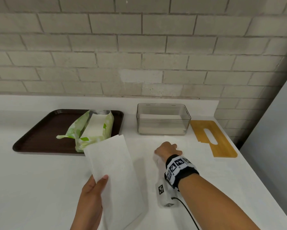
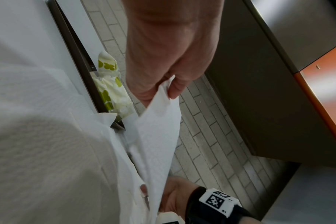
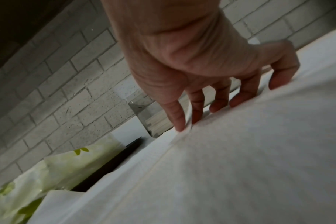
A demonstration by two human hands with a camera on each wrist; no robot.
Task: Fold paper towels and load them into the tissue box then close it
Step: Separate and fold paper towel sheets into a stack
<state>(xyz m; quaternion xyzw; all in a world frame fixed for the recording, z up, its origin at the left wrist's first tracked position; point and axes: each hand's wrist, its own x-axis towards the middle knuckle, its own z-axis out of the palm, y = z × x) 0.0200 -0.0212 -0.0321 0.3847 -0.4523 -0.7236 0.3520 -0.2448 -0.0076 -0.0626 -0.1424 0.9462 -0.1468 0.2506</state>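
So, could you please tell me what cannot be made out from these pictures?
- How many towels lie in the clear tissue box: head view, too small; right wrist view, right hand covers it.
- Contents of the green-printed package: wrapping hides them in every view.
- Lower end of the paper towel pinched by the left hand: cut off by the head view's bottom edge.

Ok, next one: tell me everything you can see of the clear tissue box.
The clear tissue box is a see-through, greyish plastic tub, rectangular with rounded corners. It stands upright on the white counter by the brick wall, right of the brown tray and left of the wooden lid, which lies flat beside it. The box is open on top. Pale material, probably folded towels, lies low inside. Neither hand touches it.
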